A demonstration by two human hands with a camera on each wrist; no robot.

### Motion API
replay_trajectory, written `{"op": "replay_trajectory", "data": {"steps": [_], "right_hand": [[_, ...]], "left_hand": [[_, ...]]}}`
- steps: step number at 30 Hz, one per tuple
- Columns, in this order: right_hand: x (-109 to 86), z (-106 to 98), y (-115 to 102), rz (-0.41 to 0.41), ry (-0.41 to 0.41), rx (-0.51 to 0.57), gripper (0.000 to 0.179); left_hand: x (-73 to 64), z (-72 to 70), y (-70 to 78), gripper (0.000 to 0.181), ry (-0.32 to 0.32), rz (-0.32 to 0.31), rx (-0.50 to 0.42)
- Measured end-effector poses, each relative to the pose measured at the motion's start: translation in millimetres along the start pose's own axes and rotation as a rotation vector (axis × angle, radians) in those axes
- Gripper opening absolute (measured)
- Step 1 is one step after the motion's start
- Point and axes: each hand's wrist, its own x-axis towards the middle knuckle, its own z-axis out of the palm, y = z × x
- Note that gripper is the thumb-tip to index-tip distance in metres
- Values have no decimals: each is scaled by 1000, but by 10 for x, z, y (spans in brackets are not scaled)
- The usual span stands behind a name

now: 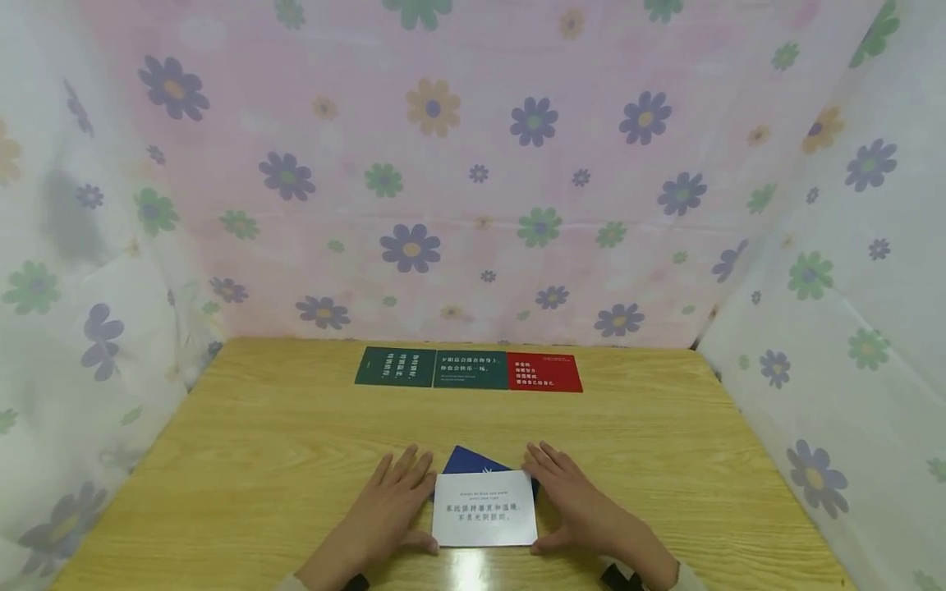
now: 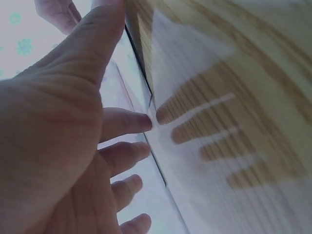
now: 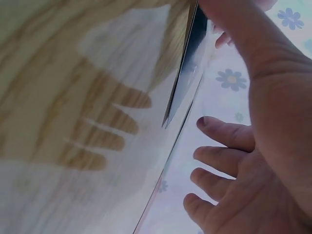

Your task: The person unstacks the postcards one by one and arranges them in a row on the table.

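A white card (image 1: 484, 525) with dark printed lettering lies near the front of the table, on top of a blue card (image 1: 467, 460). The blue one sits askew, so only its far part and bits at the sides show. My left hand (image 1: 388, 509) is at the white card's left edge, thumb by the near corner, fingers stretched forward. On the opposite side, my right hand (image 1: 572, 505) lies along the right edge in the same way. Both wrist views show the left hand (image 2: 53, 131) and right hand (image 3: 273, 136) with fingers extended and spread.
Farther back, two green cards (image 1: 395, 367) (image 1: 470, 371) and a red card (image 1: 545, 373) lie side by side in a row. The wooden table (image 1: 296, 435) is enclosed by flowered cloth (image 1: 480, 205) at the back and both sides.
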Motion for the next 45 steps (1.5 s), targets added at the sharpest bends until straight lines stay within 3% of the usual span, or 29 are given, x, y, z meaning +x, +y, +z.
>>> {"op": "replay_trajectory", "data": {"steps": [8,20,26,32,42,45], "right_hand": [[-12,-24,28,-24,84,-62,109],[-122,-94,133,-97,280,-177,111],[-178,-124,211,-95,298,-163,109],[-248,-158,290,-25,262,-93,105],[-324,-181,431,-58,336,-64,108],[-331,-205,458,-35,336,-53,107]], "left_hand": [[62,36,-57,107,14,15,-22],[129,-48,-56,106,193,105,-29],[246,-33,3,107,196,116,-14],[363,-53,99,109,162,133,-26],[521,-21,232,108,142,112,66],[575,5,269,106,143,111,90]]}}
